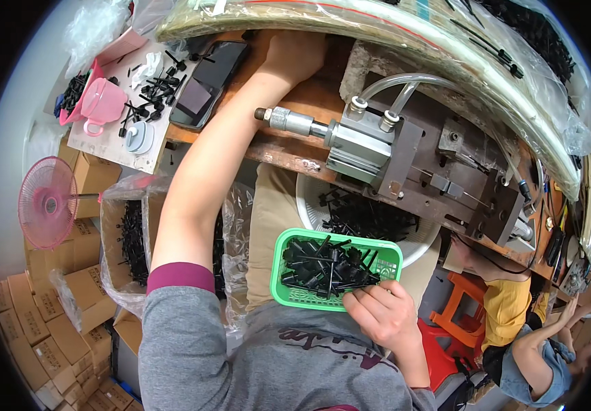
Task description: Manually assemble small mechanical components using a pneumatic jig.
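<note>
A green plastic basket [281,288] full of black plastic parts [326,264] is in front of my body. My right hand [384,312] grips the basket's lower right corner, its fingers curled at the rim against the parts. Stretched far forward over the wooden bench, my left hand [297,56] lies left of a bench-mounted pneumatic fixture [360,151] with a metal cylinder and clear air hoses. The fingers of that hand are hidden at the edge of a long plastic-wrapped bundle [275,20], so their grip does not show.
A white round basket [309,205] with more black parts sits below the fixture. At left are a phone [203,96], a pink cup [102,101], a pink fan [47,202], a lined carton [114,240] and stacked boxes [56,342]. A co-worker [535,356] sits right, near an orange stool [461,312].
</note>
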A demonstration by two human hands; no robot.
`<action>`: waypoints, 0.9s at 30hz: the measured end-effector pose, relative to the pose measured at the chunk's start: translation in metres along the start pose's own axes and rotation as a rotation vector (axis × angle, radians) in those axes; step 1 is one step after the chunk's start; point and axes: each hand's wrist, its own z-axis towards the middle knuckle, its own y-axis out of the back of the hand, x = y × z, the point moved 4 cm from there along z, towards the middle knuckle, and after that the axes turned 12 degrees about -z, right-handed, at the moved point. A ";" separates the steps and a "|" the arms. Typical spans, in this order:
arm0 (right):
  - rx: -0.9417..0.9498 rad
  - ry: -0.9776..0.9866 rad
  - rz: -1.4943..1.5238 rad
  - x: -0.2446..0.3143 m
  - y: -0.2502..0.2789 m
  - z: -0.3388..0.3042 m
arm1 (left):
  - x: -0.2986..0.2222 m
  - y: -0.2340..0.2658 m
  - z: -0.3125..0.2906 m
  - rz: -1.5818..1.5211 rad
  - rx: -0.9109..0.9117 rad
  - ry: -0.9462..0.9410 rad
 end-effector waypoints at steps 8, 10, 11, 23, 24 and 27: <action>0.003 -0.010 0.028 0.000 -0.006 -0.001 | 0.047 0.037 -0.009 0.162 -0.119 -0.053; 0.007 -0.004 0.038 0.001 -0.008 -0.001 | 0.082 0.051 -0.008 0.058 0.010 0.052; 0.008 -0.002 0.041 0.001 -0.009 -0.001 | 0.092 0.050 -0.006 0.057 0.048 0.083; 0.028 -0.043 0.037 0.002 -0.009 0.001 | 0.095 0.015 0.012 0.103 0.089 0.067; 0.030 -0.045 0.043 0.001 -0.009 0.001 | 0.094 0.015 0.012 0.109 0.090 0.062; 0.031 -0.043 0.056 -0.001 -0.008 0.002 | 0.090 0.016 0.009 0.119 0.082 0.050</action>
